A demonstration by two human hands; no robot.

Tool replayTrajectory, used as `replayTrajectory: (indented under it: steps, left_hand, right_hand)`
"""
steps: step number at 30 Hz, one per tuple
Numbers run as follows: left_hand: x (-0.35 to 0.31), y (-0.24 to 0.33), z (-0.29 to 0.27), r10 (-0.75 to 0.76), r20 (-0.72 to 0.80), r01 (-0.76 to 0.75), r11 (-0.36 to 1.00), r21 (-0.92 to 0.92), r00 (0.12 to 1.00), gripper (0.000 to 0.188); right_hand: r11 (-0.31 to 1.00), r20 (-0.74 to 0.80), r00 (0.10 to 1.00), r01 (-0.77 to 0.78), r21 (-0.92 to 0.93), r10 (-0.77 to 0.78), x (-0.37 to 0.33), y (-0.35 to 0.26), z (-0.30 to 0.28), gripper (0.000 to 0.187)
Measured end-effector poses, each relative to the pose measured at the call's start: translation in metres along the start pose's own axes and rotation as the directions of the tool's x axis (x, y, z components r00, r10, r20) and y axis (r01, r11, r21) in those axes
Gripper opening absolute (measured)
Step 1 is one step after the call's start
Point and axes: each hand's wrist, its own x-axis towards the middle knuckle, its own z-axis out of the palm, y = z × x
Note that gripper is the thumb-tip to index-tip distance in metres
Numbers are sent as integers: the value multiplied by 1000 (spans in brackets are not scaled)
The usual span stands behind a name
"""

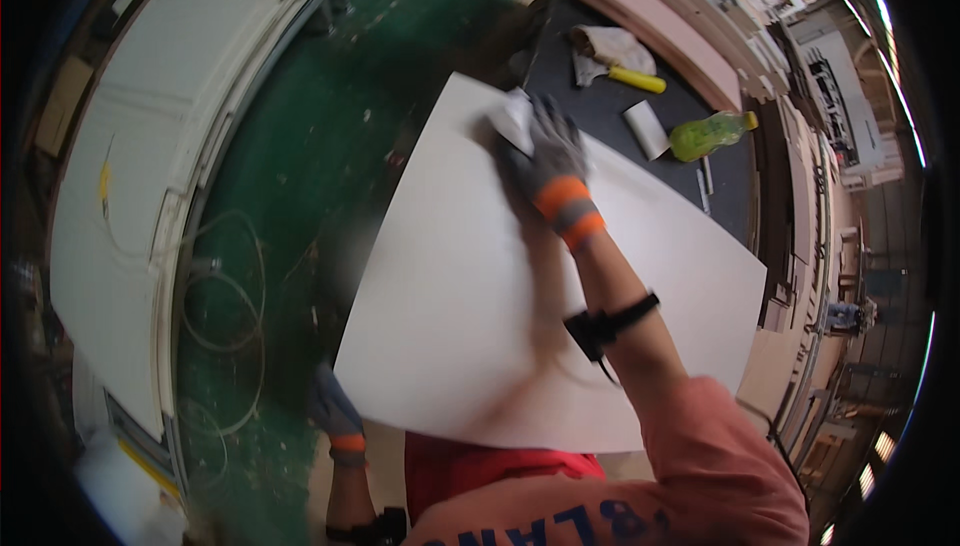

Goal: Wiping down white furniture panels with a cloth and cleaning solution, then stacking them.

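A large white board point(440, 276) lies in front of me, its near edge close to my body. My right hand point(557, 151), in a grey glove with an orange cuff, is near the board's far end. It presses a crumpled white cloth point(514, 122) against the surface, its fingers over the cloth. My left hand point(336, 408), gloved alike, is at the board's near left corner, beside the edge. Its fingers are blurred and partly dark, so whether they grip the edge cannot be made out.
On the dark table point(705, 121) beyond the board are a crumpled cloth point(612, 48), a yellow-handled tool point(637, 80), a white block point(647, 130) and a bottle of yellow-green liquid point(708, 136). Long panels point(660, 31) lie behind. White panels point(130, 226) line the left, with a thin hose point(262, 326) over the green floor.
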Motion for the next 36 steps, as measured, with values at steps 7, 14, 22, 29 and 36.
replayTrajectory:
  steps: [7, 14, 22, 29, 36]
  left_hand:
    - [16, -13, -83, -96, -98, 79, 983, -166, 991, 43]
    - [27, 9, -96, 288, 93, -295, 953, 75, 953, 41]
    - [63, 20, -58, 298, 418, -198, 943, -268, 858, 33]
    - [71, 65, -21, -431, 445, 449, 891, 70, 785, 49]
    - [53, 36, -23, 112, 711, -148, 989, -11, 694, 54]
  right_hand:
    - [669, 408, 595, 318, 672, -693, -147, -209, 0, 66]
    - [511, 136, 656, 423, 748, -743, -209, -223, -13, 59]
    - [994, -70, 995, -71, 89, 77, -101, -54, -28, 66]
    - [664, -175, 658, -747, -28, 732, -214, 132, -137, 72]
    - [929, -26, 968, -232, 287, 250, -240, -48, -80, 63]
